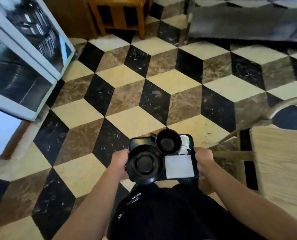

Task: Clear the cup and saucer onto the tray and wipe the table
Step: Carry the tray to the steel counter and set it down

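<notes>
From the head camera, both hands carry a dark tray (139, 141) over the floor. The left hand (119, 161) is closed around the tray's left edge, its fingers hidden beneath; the right hand (203, 157) is clamped on the right edge, fingertips likewise out of sight. On the tray, the black saucer (144, 164) sits at the near left, overhanging the rim and covering much of the tray. The black cup (168, 142) stands upright just behind and right of it; whether the two touch is hard to tell. A crumpled white tissue (185, 144) lies right of the cup, partly hidden by it, and a flat white napkin (179, 166) lies at the near right.

The floor (161, 80) is a cube pattern of black, cream and brown marble tiles. A chair (281, 163) with a woven seat is cut off at right. A blurred glass-fronted cabinet (22, 58) stands left, wooden furniture (116, 14) at the top.
</notes>
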A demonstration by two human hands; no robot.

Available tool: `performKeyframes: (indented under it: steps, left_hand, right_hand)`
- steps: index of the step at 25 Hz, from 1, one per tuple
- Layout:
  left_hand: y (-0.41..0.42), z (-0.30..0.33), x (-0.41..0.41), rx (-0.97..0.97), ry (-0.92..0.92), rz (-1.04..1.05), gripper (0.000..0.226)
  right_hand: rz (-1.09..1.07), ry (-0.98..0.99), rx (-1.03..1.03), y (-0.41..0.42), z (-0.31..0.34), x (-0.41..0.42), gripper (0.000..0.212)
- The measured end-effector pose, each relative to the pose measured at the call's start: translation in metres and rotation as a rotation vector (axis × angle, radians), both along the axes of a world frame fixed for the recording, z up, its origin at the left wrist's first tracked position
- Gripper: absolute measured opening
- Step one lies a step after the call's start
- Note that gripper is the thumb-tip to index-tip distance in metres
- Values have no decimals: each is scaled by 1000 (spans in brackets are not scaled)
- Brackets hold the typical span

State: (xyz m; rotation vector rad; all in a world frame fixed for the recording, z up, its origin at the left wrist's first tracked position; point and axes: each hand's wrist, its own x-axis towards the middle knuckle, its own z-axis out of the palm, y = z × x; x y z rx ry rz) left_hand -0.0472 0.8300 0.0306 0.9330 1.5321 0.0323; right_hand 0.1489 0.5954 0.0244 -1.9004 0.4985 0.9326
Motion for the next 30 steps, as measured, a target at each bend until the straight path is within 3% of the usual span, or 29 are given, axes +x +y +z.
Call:
performKeyframes:
  steps: [3, 7, 11, 17, 21, 30]
  left_hand:
    - [50, 1, 59, 10, 3, -141, 10]
    - [88, 2, 131, 8, 53, -298, 14]
    - [116, -7, 213, 29, 70, -344, 8]
    - [139, -3, 349, 62, 99, -392, 11]
    - [150, 0, 443, 70, 99, -407, 17]
    - [159, 10, 633, 46, 74, -479, 14]
  right_hand:
    - [-78, 5, 12, 26, 5, 32, 17]
    - [-337, 41, 12, 47, 1, 72, 28]
    - [-438, 50, 27, 68, 5, 134, 29]
    - [-447, 73, 106, 91, 2, 259, 24]
    - [-456, 79, 168, 96, 4, 350, 33]
    - [-542, 40, 142, 101, 22, 522, 29]
